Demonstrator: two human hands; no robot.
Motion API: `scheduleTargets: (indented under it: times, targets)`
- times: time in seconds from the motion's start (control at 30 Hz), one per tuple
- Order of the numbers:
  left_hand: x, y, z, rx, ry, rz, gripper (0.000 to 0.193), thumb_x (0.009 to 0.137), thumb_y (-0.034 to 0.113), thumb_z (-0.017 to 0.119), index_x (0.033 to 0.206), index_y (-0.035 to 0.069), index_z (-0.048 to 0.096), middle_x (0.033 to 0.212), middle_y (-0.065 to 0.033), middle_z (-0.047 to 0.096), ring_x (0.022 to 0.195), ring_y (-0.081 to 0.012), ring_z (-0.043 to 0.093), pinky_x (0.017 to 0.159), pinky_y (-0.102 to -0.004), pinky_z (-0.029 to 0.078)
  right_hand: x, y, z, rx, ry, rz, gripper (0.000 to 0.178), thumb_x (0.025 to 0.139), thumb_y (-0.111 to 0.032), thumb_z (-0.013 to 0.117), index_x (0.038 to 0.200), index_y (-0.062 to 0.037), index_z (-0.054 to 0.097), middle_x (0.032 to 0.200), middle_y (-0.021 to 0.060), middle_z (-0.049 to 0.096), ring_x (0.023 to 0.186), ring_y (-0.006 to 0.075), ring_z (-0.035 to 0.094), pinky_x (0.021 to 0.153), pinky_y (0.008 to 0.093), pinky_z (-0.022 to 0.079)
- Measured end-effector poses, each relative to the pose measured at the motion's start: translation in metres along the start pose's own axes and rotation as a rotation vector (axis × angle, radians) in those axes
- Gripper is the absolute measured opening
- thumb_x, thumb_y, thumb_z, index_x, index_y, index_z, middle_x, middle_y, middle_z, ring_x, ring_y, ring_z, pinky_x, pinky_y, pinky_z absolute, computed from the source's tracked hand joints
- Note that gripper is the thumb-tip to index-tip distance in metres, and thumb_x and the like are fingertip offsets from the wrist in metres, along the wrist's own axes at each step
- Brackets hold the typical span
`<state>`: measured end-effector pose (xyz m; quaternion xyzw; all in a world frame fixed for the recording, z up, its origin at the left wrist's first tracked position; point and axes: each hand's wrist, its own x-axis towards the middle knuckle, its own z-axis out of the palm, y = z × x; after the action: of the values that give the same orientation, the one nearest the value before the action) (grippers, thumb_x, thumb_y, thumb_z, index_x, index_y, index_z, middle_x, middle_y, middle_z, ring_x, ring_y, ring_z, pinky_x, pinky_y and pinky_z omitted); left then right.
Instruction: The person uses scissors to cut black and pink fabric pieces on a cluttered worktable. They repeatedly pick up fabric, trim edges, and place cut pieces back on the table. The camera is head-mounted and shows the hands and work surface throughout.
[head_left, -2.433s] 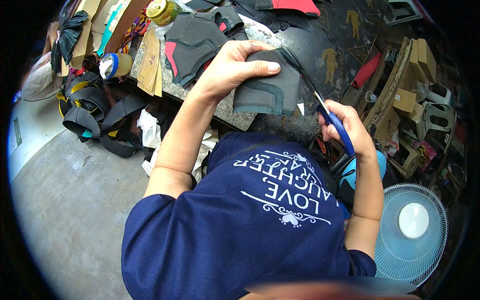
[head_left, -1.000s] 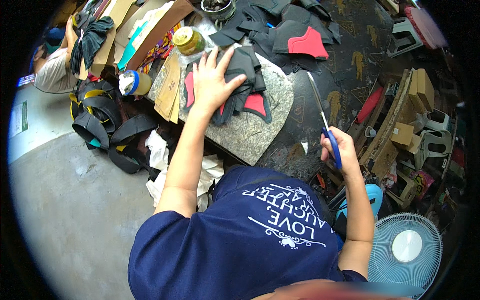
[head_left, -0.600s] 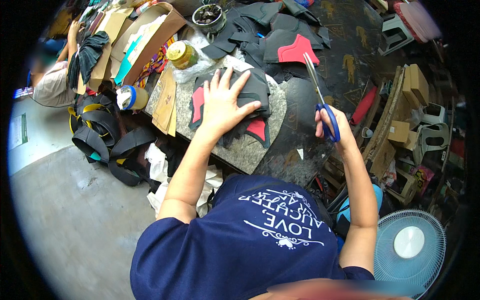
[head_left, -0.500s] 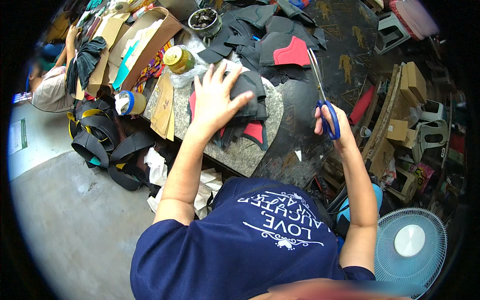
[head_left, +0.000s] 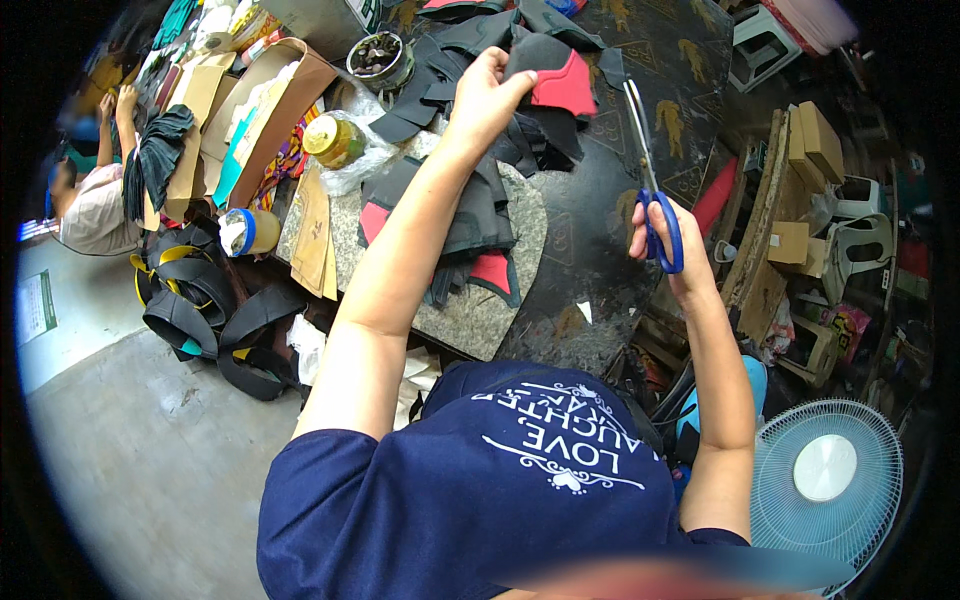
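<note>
The left hand (head_left: 490,95), earlier spread over the stacked pieces (head_left: 475,220), now pinches a black-and-red piece (head_left: 565,85) farther out over the worktop (head_left: 570,190). The right hand (head_left: 678,245) still grips blue-handled scissors (head_left: 649,180). A round pot (head_left: 402,76) holds small dark bits (head_left: 375,52); a nearby jar (head_left: 330,140) looks yellowish. White lettering (head_left: 575,440) marks the navy shirt (head_left: 400,520).

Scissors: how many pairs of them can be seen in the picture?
1 pair: the blue-handled scissors in the right hand, to the right of the grey stone slab. Others may be hidden under the piled materials.
</note>
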<state>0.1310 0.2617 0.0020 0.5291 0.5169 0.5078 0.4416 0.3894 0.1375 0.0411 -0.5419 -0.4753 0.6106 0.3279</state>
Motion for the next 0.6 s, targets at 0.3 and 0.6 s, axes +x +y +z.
scheduleTargets:
  times: [0.3, 0.6]
  targets:
    - [-0.026, 0.019, -0.031, -0.461, -0.074, -0.309, 0.028, 0.084, 0.009, 0.062, 0.109, -0.004, 0.057, 0.097, -0.0093, 0.064, 0.085, -0.0138, 0.063, 0.078, -0.0273, 0.053, 0.011, -0.007, -0.011, -0.021, -0.145, 0.032, 0.041, 0.093, -0.047, 0.051, 0.09, -0.0058, 0.057, 0.063, 0.0041, 0.061, 0.056, 0.0086, 0.056, 0.055, 0.0209, 0.043]
    - [-0.052, 0.018, -0.027, -0.255, -0.151, -0.241, 0.032, 0.08, 0.007, 0.063, 0.109, -0.006, 0.059, 0.096, -0.0071, 0.065, 0.082, -0.0105, 0.061, 0.078, -0.023, 0.049, 0.058, -0.038, -0.022, -0.232, -0.489, 0.235, 0.047, 0.092, -0.051, 0.049, 0.09, -0.005, 0.06, 0.066, 0.0051, 0.064, 0.06, 0.0107, 0.062, 0.056, 0.0212, 0.045]
